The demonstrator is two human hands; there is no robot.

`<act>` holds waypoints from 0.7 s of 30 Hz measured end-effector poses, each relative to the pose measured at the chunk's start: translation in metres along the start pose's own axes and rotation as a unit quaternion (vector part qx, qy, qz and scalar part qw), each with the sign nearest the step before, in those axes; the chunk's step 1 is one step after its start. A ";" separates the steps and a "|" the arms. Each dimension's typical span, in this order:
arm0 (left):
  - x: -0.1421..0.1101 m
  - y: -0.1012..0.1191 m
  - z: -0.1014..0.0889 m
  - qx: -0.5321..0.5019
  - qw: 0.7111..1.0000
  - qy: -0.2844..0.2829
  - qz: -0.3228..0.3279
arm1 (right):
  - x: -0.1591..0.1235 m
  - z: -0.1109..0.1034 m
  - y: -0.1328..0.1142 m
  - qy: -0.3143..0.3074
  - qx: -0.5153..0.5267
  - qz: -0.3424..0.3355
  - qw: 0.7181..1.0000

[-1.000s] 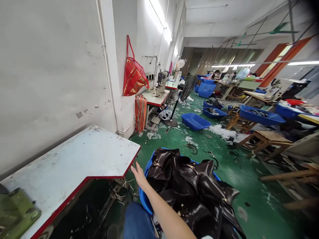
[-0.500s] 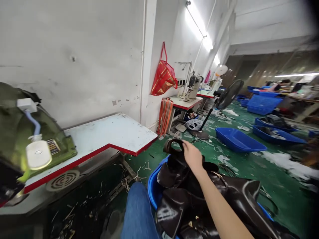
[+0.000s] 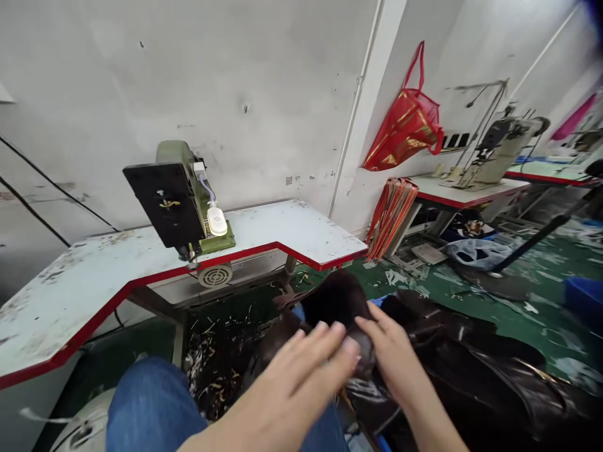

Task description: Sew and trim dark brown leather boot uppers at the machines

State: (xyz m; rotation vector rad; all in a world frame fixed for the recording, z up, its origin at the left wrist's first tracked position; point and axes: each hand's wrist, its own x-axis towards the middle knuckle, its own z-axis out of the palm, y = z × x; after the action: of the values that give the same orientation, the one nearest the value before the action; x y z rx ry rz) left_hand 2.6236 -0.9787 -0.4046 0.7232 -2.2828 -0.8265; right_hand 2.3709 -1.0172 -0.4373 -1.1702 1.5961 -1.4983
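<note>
My right hand (image 3: 393, 351) pinches the side edge of a dark brown leather bag (image 3: 342, 282), whose dark hollow opening faces up toward me. In front of it my left hand (image 3: 292, 383) reaches across with fingers stretched out. It looks close to the bag, but I cannot tell whether it touches. Behind my right wrist lies a pile of similar dark brown leather bags (image 3: 471, 364) with straps. The bag's lower part is hidden by my hands.
To the left a green and black machine (image 3: 174, 194) stands on a white table with a red edge (image 3: 301, 235). A red bag (image 3: 409, 132) hangs on the wall. Orange strips (image 3: 391, 213) hang beside a sewing machine (image 3: 499, 144). Scraps litter the green floor.
The view has swung left. My right hand has brought the bag from the pile toward my knees, and my left hand has come into view beside it.
</note>
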 end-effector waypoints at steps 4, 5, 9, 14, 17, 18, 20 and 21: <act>0.016 -0.031 -0.026 -0.015 0.999 0.038 -0.034 | -0.028 0.062 -0.015 -0.107 0.050 -0.018 0.993; 0.015 -0.037 -0.034 -0.036 0.993 0.086 -0.075 | -0.030 0.072 -0.020 -0.132 0.027 -0.031 0.990; 0.000 -0.061 -0.066 -0.148 0.926 0.261 -0.227 | -0.024 0.101 -0.037 -0.203 -0.151 -0.192 0.948; -0.001 -0.083 -0.099 -0.201 0.877 0.293 -0.323 | 0.008 0.144 -0.044 -0.272 -0.155 -0.222 0.923; 0.003 -0.091 -0.124 -0.190 0.898 0.255 -0.304 | 0.026 0.170 -0.046 -0.313 -0.130 -0.189 0.922; 0.004 -0.093 -0.133 -0.182 0.908 0.234 -0.297 | 0.031 0.176 -0.047 -0.317 -0.129 -0.191 0.920; 0.005 -0.098 -0.150 -0.145 0.919 0.201 -0.306 | 0.039 0.188 -0.050 -0.305 -0.142 -0.208 0.918; 0.005 -0.100 -0.158 -0.120 0.921 0.189 -0.318 | 0.041 0.194 -0.051 -0.296 -0.150 -0.225 0.916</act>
State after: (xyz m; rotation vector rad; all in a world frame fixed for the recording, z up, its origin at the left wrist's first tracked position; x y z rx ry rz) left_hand 2.7565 -1.1066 -0.3734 1.4031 -1.5669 -1.1104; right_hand 2.5388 -1.1312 -0.4090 -2.0443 1.1981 -0.9990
